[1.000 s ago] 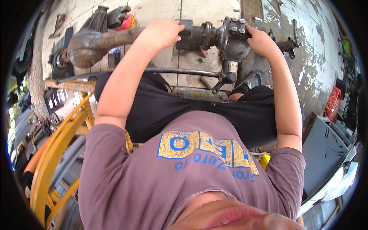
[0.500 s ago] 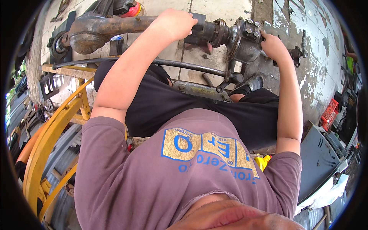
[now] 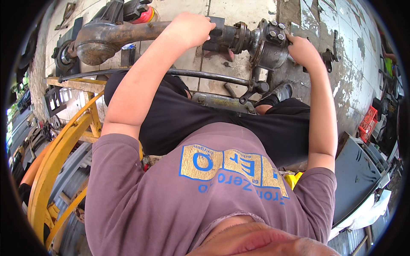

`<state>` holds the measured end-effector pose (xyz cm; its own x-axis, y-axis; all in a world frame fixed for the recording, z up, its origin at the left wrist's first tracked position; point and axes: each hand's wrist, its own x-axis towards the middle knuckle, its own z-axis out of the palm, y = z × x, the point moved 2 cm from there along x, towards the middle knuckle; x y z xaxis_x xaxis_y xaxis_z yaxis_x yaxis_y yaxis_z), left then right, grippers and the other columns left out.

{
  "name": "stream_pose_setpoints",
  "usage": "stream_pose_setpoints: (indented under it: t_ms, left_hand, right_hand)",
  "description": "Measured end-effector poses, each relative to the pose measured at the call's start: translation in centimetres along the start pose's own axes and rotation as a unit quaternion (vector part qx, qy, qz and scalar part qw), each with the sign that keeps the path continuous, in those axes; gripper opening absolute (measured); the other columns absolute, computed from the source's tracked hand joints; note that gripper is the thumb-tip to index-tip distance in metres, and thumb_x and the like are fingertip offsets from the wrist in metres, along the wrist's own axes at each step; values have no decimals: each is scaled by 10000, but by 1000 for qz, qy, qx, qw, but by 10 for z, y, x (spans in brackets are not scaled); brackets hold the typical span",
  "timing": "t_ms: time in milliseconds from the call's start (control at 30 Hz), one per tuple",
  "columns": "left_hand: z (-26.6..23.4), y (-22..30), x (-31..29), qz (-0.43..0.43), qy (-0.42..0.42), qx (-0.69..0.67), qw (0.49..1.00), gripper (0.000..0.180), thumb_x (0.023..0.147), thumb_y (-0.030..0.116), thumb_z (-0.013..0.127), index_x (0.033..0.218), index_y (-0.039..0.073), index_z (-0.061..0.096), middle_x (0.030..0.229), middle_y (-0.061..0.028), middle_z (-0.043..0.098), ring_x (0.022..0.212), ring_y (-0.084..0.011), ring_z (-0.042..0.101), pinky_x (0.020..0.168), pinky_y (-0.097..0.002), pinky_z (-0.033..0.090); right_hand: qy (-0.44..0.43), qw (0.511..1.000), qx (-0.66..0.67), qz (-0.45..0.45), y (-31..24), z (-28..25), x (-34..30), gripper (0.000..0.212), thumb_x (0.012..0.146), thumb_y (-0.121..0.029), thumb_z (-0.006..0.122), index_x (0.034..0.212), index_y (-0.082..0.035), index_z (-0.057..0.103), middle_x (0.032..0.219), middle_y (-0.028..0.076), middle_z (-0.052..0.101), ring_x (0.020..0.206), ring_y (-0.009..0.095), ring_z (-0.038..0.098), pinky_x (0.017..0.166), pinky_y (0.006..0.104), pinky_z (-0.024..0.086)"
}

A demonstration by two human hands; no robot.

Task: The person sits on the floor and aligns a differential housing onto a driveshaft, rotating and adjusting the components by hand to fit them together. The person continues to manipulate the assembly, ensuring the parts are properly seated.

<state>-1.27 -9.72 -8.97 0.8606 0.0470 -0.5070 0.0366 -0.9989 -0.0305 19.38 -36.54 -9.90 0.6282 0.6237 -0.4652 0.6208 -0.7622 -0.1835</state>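
A greasy vehicle axle housing (image 3: 128, 34) stretches across the upper part of the view, with a bulging round middle at the left. My left hand (image 3: 190, 30) is closed over its tube beside a flat bracket plate (image 3: 217, 25); most of the fingers are out of sight behind the tube. At the axle's right end is a round steering knuckle (image 3: 272, 53) with several bolt heads on top. My right hand (image 3: 304, 52) grips the far right edge of that knuckle, its fingertips partly hidden. A long steel tie rod (image 3: 205, 74) runs on the near side of the axle, above my legs.
A yellow metal frame (image 3: 64, 149) curves along my left side. Worn pale floor tiles (image 3: 350, 55) surround the axle. To the right are a red plastic crate (image 3: 367, 123) and a dark grey panel (image 3: 352, 183). A red and yellow round container (image 3: 147, 16) stands behind the axle.
Both hands keep their places on the axle. Axle and hands appear slightly farther left in the view; no grip has visibly changed.
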Motion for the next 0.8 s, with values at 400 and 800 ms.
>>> stream_pose_setpoints:
  t_ms: [400,800]
  left_hand:
    - [-6,3,-3,2,0,-13,1000,486,1022,291,722,1476,127,659,1482,-93,683,1285,-305,696,1070,-461,577]
    - [-4,2,-3,2,3,-17,1000,483,1027,289,719,1477,124,656,1502,-99,669,1308,-310,681,1110,-462,551]
  right_hand:
    - [-2,1000,21,-18,10,-3,-6,637,909,-90,508,1532,-114,633,1132,316,758,951,418,762,914,485,591]
    - [-16,999,-29,-20,14,0,-3,621,921,-113,520,1533,-106,627,1230,324,730,1121,468,717,1010,512,555]
